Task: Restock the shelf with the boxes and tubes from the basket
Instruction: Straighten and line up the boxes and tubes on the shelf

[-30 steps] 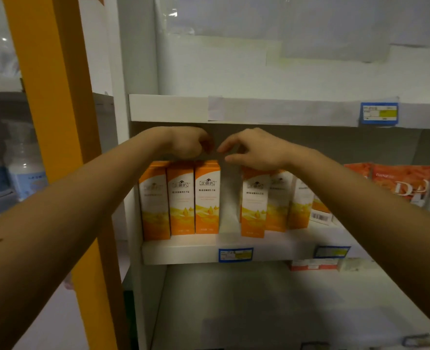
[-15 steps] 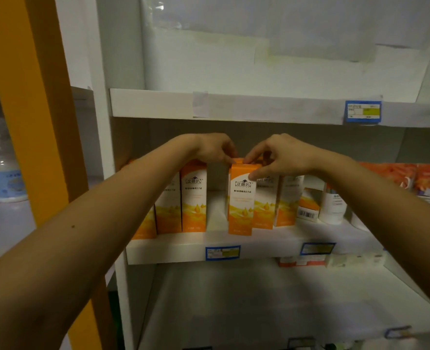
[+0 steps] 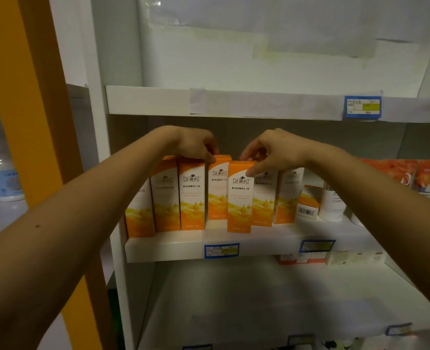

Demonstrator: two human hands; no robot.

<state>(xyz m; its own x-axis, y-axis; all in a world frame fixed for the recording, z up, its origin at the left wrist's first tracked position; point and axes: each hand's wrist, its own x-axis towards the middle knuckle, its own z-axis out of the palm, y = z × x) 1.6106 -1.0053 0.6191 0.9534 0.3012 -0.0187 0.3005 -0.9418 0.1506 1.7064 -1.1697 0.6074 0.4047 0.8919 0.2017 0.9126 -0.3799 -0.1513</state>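
Several tall orange-and-white boxes stand in a row on the middle shelf [image 3: 173, 246]. My left hand [image 3: 196, 145] rests curled on the tops of the left group of boxes [image 3: 191, 198], its fingertips at the box [image 3: 217, 190] set further back. My right hand [image 3: 272, 150] pinches the top of the front box [image 3: 240, 198], thumb on its front face, fingers over its top edge. More boxes of the same kind [image 3: 284, 195] stand just right of it. The basket is out of view.
A small orange box [image 3: 307, 202] and a white bottle [image 3: 331, 203] stand right of the row, then orange packets [image 3: 411, 173]. The upper shelf edge [image 3: 259, 104] hangs just above my hands. An orange post [image 3: 19, 97] rises at left. The lower shelf [image 3: 259, 299] holds small boxes [image 3: 300, 258] at the back.
The gap between the two groups of boxes has closed: my left hand shifted right along the box tops, and my right hand has taken hold of the front box's top.
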